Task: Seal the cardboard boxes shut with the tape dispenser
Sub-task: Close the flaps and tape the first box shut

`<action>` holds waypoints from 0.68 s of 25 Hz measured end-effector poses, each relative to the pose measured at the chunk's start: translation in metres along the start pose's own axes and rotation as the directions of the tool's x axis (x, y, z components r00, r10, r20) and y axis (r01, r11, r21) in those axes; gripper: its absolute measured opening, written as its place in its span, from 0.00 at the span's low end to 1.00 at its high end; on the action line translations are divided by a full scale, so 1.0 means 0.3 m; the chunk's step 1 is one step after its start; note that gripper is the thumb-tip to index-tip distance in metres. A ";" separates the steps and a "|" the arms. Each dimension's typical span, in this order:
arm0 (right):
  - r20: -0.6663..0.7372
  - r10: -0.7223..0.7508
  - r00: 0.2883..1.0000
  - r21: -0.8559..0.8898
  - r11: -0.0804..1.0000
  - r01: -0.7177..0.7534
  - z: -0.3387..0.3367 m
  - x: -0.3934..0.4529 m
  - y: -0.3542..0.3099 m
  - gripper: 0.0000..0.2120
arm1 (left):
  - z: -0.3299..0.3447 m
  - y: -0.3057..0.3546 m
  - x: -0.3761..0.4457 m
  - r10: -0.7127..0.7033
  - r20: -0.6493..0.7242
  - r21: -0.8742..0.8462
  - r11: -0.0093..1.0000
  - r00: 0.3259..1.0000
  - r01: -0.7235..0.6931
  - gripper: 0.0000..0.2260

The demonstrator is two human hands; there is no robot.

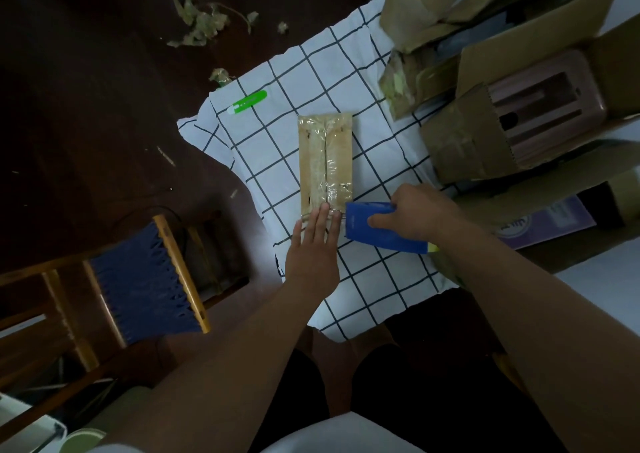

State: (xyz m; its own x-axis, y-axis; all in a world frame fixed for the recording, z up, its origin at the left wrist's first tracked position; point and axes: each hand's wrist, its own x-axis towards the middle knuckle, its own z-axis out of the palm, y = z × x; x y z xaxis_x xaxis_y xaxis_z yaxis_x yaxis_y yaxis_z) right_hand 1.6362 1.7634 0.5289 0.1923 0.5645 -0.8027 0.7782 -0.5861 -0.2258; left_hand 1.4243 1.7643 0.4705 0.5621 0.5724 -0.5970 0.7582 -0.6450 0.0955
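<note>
Where the checked cloth (346, 82) is spread across the middle of the frame, a small flat cardboard box (325, 162) is laid lengthwise on it, its long seam covered by a strip of clear, glossy, wrinkled tape. The box is a narrow tan rectangle with matt card showing on both sides of the shiny strip. The cloth is white with a thin dark grid and is rumpled at its edges.

The lower end of the box is pressed down by the left hand (313, 245), whose fingers are held straight and close together, flat on the card. Just right of those fingertips, a blue plastic tape dispenser (360, 227) is gripped by the right hand (419, 215), fingers curled over its smooth body; its front edge is set at the lower right corner of the box. A yellow-green part shows at its lower right end.

A green and white utility knife (249, 102) lies on the cloth at the upper left of the box. Larger opened cardboard boxes (485, 130) are stacked at the upper right, one holding a pinkish moulded object. Crumpled tape scraps (201, 20) are scattered over the dark floor at the upper left. A wooden stool with a blue woven seat (142, 279) is seen at the lower left.
</note>
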 end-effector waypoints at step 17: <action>0.004 -0.077 0.997 0.042 0.996 0.076 -0.050 0.021 -0.037 0.25 | -0.059 -0.106 0.024 0.001 0.092 0.141 0.990 0.996 -0.014 0.39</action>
State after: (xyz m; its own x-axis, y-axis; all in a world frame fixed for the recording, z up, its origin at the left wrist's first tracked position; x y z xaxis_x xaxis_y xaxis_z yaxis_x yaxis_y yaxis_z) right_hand 1.6379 1.7822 0.5346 0.1298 0.6054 -0.7853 0.7649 -0.5651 -0.3092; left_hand 1.4101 1.7977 0.4774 0.5301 0.5230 -0.6675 0.6960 -0.7180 -0.0097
